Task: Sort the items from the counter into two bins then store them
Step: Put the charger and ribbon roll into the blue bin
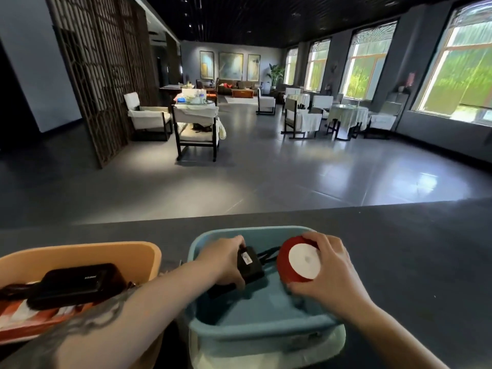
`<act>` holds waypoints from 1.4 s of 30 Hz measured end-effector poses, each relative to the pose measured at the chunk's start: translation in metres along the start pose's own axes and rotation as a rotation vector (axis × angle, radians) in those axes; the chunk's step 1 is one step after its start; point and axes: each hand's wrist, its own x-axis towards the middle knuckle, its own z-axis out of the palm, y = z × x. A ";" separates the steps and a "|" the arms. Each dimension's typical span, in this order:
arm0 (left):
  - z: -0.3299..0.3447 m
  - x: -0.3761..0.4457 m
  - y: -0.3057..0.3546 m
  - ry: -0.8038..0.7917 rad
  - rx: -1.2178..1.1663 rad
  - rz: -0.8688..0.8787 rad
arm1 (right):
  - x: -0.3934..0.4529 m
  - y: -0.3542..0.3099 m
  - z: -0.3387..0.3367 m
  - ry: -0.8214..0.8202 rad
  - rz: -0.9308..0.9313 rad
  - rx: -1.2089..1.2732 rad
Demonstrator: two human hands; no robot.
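Note:
A blue bin [255, 334] stands on the dark counter [399, 235] in front of me. Inside it, my left hand [223, 259] grips a black power adapter [249, 263] whose cables trail toward the bin's far wall. My right hand [330, 272] holds a round red object with a white face [299, 259] over the bin's right side. To the left stands an orange bin [127, 251] holding a black box [80, 284] and a red-and-white striped item [34, 315].
The counter's far edge runs across the view at mid height. Beyond it lies a large tiled room with white chairs [197, 129], tables, a wooden lattice screen [106, 75] at left and windows at right.

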 end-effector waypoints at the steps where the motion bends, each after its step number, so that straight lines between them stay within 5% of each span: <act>1: 0.005 0.004 -0.001 -0.033 0.058 0.001 | 0.002 0.003 0.002 -0.035 0.002 -0.019; 11: 0.034 0.030 -0.004 -0.167 0.324 0.037 | 0.014 0.028 0.012 -0.233 0.014 -0.123; 23: 0.023 0.018 -0.001 -0.136 0.419 0.102 | 0.018 0.028 0.014 -0.344 0.003 -0.192; 26: 0.001 0.001 -0.011 -0.003 0.199 0.044 | 0.023 0.019 0.019 -0.360 -0.035 -0.119; 31: -0.004 -0.058 -0.035 0.454 -0.198 0.027 | 0.034 -0.001 0.045 -0.403 -0.065 -0.042; 42: 0.033 -0.083 -0.050 0.633 -0.368 0.057 | 0.051 -0.044 0.096 -0.945 -0.549 -0.187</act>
